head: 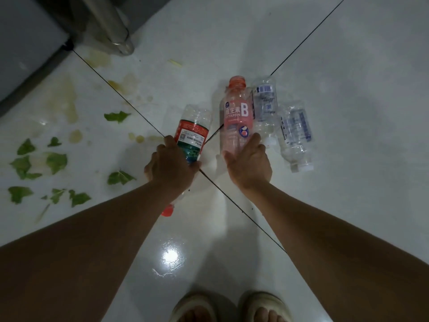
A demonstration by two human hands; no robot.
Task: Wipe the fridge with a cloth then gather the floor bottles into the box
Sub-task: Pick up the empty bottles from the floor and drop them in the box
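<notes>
Several empty plastic bottles lie on the white tiled floor. My left hand (170, 165) is shut around a clear bottle with a red and green label (193, 129); its red cap shows under my wrist. My right hand (248, 165) lies on the lower end of a pink "Vitamin B" bottle (235, 112), fingers curling round it. Two clear bottles with blue print lie to the right: one (265, 105) touching the pink bottle, the other (296, 135) further right with a white cap toward me. No box and no cloth are in view.
A grey fridge corner (25, 49) and a metal leg (111, 22) stand at the top left. Torn green leaves (55, 161) and yellowish stains (69, 101) cover the floor on the left. My feet in slippers (229, 307) are at the bottom edge.
</notes>
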